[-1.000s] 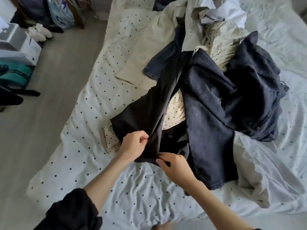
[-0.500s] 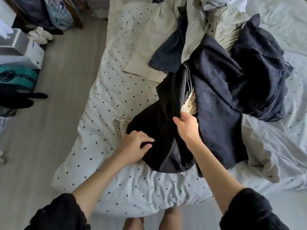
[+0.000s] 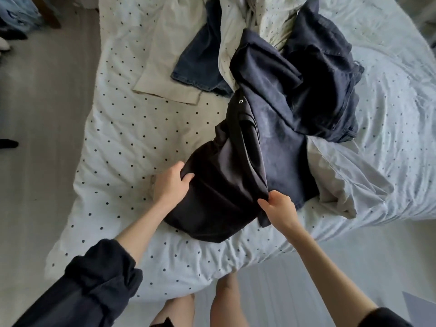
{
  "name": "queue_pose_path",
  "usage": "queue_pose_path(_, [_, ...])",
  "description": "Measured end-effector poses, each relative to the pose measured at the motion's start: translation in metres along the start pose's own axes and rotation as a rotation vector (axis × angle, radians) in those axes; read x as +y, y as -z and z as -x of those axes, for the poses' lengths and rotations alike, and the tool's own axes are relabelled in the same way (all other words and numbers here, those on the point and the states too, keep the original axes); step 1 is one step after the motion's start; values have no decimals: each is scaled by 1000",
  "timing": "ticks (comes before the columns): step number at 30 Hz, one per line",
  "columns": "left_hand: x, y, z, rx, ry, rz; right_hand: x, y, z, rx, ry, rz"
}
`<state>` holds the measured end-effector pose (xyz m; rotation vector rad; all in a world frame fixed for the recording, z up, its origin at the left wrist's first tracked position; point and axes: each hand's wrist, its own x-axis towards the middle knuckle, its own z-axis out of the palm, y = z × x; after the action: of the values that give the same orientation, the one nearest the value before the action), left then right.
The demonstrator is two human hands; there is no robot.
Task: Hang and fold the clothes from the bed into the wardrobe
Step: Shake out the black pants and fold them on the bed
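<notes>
— How is the room looking round the black garment?
— It is lying near the foot edge of the bed, with dotted sheet showing bare to its left.
— And the hands?
— The left hand is gripping its left edge; the right hand is pinching its right edge. It is looking dark, creased and bunched, touching the clothes pile behind it.

Pale grey floor left of a bed under white, dark-dotted bedding, soft daylight.
</notes>
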<state>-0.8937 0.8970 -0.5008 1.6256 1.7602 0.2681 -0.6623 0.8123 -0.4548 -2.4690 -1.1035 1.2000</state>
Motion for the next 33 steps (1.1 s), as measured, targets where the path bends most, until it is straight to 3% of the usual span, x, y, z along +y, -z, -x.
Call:
queue_pose_path(6, [3, 57, 17, 313, -235, -46, -45, 6, 9, 88, 139, -98])
queue_pose_path(10, [10, 105, 19, 588, -449, -163, -93, 4, 16, 137, 328, -155])
queue_pose_path(12, [6, 118, 25, 652, -547, -235, -110, 1, 17, 186, 441, -114])
queue_pose_path(15, [-14, 110, 50, 505, -648, -383, -119, -12, 20, 226, 550, 121])
queue_pose_path(17, [-37, 81, 69, 268, -650, -516, -113, -22, 17, 101, 450, 387])
queue_pose_path(19, [-55, 57, 87, -47, -567, -698, -108, -32, 16, -16, 325, 496])
queue_pose_path(21, [-67, 42, 93, -308, -425, -673, -110, -38, 13, 60, 337, 510])
queue_pose_path(23, [-68, 38, 92, -491, -335, -520, -117, -43, 7, 239, 477, 550])
queue_pose_path(25, [-64, 37, 88, -506, -271, -396, -127, -53, -4, 307, 680, 611])
queue_pose_path(27, [-62, 39, 77, -400, -244, -305, -138, -62, -20, 256, 768, 701])
queue_pose_path(30, [-60, 47, 49, -155, -230, -189, -152, -73, -44, 137, 656, 938])
queue_pose_path(33, [-57, 51, 18, -141, -221, -209, -145, -78, -50, 170, 544, 957])
